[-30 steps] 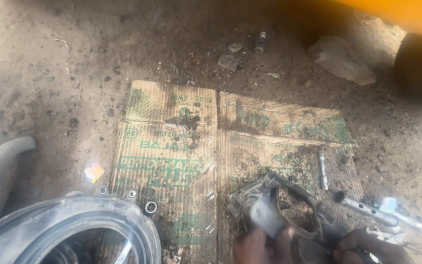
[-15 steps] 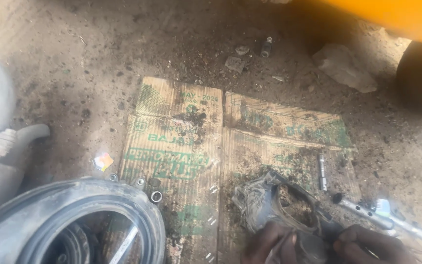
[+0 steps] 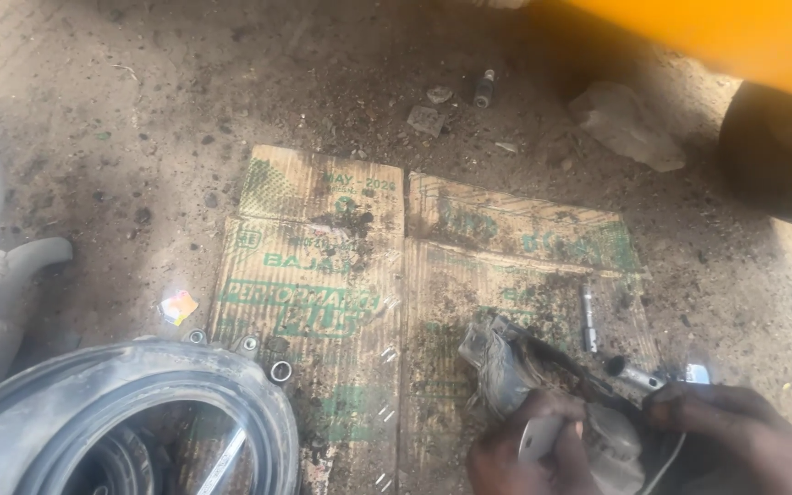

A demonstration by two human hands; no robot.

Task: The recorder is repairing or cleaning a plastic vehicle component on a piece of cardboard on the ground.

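1. Head view: left hand [image 3: 524, 454] is curling shut around a pale metal tool [image 3: 538, 438], fingers wrapped over its handle.
2. Right hand [image 3: 735, 435] is lying against the greasy metal part [image 3: 543, 385]; cannot tell how far it is closing, fingers partly hidden.
3. The part is sitting on the flattened cardboard [image 3: 323, 275], between both hands and just above them.
4. A socket bar [image 3: 634, 374] is lying just beside the right hand; a dusty tyre [image 3: 139, 403] is resting well apart at lower left.
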